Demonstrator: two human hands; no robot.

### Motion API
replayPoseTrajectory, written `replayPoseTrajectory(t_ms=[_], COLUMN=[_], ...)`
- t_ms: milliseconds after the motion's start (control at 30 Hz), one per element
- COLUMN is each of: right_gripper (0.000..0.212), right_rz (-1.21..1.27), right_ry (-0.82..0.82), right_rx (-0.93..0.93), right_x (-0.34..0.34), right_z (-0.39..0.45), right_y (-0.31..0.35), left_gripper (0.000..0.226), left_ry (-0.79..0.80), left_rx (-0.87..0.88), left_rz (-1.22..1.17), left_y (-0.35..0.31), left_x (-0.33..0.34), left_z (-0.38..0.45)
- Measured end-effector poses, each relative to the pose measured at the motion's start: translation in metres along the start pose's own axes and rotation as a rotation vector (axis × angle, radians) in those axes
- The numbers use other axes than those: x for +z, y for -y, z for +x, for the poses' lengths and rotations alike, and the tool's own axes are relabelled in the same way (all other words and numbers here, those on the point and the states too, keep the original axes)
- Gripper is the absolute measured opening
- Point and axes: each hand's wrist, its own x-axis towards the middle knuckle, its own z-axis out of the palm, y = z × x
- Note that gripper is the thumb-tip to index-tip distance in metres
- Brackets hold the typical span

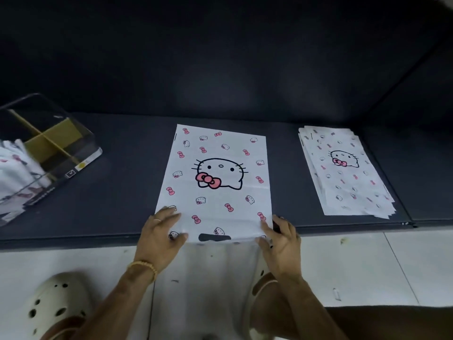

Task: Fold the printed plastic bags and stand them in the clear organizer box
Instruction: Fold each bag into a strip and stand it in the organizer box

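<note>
Dark matting (pixel 122 182) covers the low platform, its near edge meeting pale floor tiles. One printed bag (pixel 215 182) lies flat and unfolded at the centre, its handle end hanging over that edge. Right of it waits one stack of unfolded bags (pixel 345 170), too many to count. At far left, one clear organizer box (pixel 73 143) with card dividers already holds some folded bags (pixel 14 165). So the job looks partly done. The left hand (pixel 160 231) presses flat on the bag's near left corner; the right hand (pixel 279 238) pinches the near right corner.
</note>
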Motion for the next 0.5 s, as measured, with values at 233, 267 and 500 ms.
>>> replayPoseTrajectory(t_ms=[233,267,500], right_gripper=[0.01,0.005,0.015], right_rz=[0.066,0.131,0.663], right_ry=[-0.115,-0.108,0.116], right_rx=[-0.087,-0.041,0.281], right_x=[-0.005,-0.007,-0.038], right_z=[0.001,0.004,0.054], right_y=[0.006,0.009,0.031], left_gripper=[0.045,0.051,0.053], left_ry=[-0.05,-0.035,0.103], left_rx=[-0.001,0.001,0.098], left_rz=[-0.004,0.008,0.207], left_y=[0.001,0.0,0.008], left_x=[0.002,0.001,-0.008], left_z=[-0.001,-0.002,-0.002])
